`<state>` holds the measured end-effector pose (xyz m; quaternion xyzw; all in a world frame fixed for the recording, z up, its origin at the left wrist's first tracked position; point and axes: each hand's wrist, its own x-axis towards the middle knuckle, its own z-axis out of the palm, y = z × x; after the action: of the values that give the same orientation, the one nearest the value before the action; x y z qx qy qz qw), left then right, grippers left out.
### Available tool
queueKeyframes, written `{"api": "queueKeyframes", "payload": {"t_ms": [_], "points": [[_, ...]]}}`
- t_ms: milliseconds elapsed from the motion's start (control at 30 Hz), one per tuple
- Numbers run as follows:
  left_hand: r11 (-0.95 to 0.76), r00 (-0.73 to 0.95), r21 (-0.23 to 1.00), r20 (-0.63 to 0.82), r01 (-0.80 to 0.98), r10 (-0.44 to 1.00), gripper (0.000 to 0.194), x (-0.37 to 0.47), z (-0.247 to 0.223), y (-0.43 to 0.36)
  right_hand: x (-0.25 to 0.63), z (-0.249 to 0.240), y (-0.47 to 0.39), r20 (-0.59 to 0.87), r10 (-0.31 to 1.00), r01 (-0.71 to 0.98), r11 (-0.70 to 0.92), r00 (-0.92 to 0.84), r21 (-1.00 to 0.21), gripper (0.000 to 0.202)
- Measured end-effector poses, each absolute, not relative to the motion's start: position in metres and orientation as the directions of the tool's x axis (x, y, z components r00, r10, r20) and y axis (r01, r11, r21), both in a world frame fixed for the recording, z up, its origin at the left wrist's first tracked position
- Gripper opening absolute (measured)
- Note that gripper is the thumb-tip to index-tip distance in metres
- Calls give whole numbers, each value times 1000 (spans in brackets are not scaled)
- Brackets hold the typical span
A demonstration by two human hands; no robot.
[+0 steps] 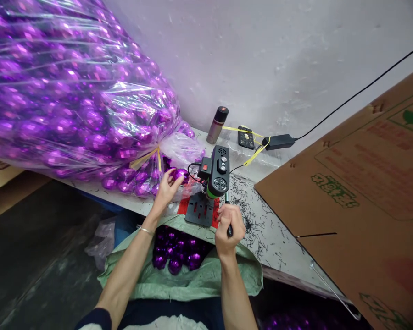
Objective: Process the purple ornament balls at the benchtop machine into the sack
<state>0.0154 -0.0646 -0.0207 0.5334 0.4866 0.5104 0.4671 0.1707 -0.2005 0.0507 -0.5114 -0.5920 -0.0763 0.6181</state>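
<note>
My left hand [167, 190] pinches a shiny purple ball ornament [181, 176] just left of a small black bench machine [218, 172]. The machine has round vents, a red switch and a dark slotted base plate [198, 211] on a red patch of the table. Wrapped around the black grip of the machine's lever handle [230, 229] is my right hand [230, 224], in a fist. Below both hands, a pale green sack [137, 282] gapes with several purple balls [175, 254] inside.
A huge clear plastic bag [86, 91] of purple balls, tied with yellow strips, fills the left. Behind the machine stand a bottle [217, 125], a small black device [246, 137] and a power adapter [278, 142]. Black scraps [251, 206] litter the table beside a large cardboard box [365, 183].
</note>
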Motion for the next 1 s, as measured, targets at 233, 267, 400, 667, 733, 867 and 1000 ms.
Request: {"api": "queueKeyframes", "payload": {"t_ms": [233, 267, 400, 667, 733, 867, 1000], "points": [[158, 166, 953, -117, -260, 979, 60, 20, -43, -121, 170, 76, -195, 735, 555, 622, 430, 389, -654, 36], [131, 168, 967, -95, -220, 981, 60, 25, -48, -126, 170, 79, -194, 730, 561, 619, 427, 390, -659, 36], [-39, 178, 999, 36, 11, 983, 56, 44, -63, -132, 171, 85, -195, 725, 579, 624, 422, 372, -657, 37], [-336, 206, 849, 273, 408, 940, 53, 58, -68, -132, 171, 81, -197, 729, 577, 632, 420, 368, -651, 35], [-388, 224, 812, 320, 436, 921, 54, 59, -69, -131, 171, 79, -198, 730, 578, 633, 421, 365, -650, 34], [-509, 335, 747, 393, 428, 857, 53, 59, -71, -131, 172, 74, -199, 731, 578, 640, 416, 363, -646, 32], [-583, 403, 711, 437, 392, 804, 53, 57, -70, -130, 173, 70, -200, 749, 567, 658, 425, 343, -622, 30]]}}
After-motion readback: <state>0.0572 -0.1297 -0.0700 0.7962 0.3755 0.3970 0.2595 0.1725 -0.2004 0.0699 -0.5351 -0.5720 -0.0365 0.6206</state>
